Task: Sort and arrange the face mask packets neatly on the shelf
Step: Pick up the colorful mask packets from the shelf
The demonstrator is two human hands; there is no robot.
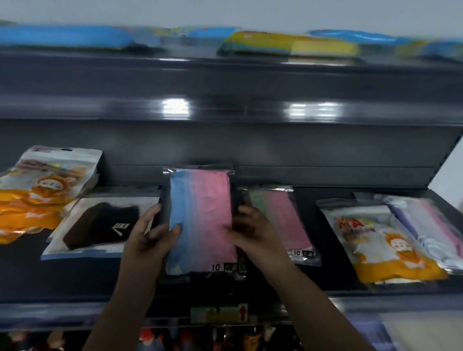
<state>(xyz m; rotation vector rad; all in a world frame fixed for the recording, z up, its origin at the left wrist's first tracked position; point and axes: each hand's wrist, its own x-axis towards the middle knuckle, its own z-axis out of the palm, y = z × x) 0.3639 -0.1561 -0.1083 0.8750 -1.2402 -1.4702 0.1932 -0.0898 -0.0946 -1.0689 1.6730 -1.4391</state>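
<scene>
Two hands work a blue-and-pink mask packet [201, 218] at the middle of a dark shelf [8, 273]. The left hand [156, 233] has its grip on the packet's left edge, thumb curled over the front; the right hand [255, 233] pinches the right edge, fingers bent round it. The packet's long axis runs front to back, leaning slightly left at its far end, the printed "10" at its near end. Just right lies a green-and-pink packet [280, 219] on much the same axis. A black mask packet [102, 223] lies to the left, orange cartoon packets [27, 191] beyond it. Another orange packet [379, 246] and a lilac-and-pink packet [436, 229] lie at far right.
</scene>
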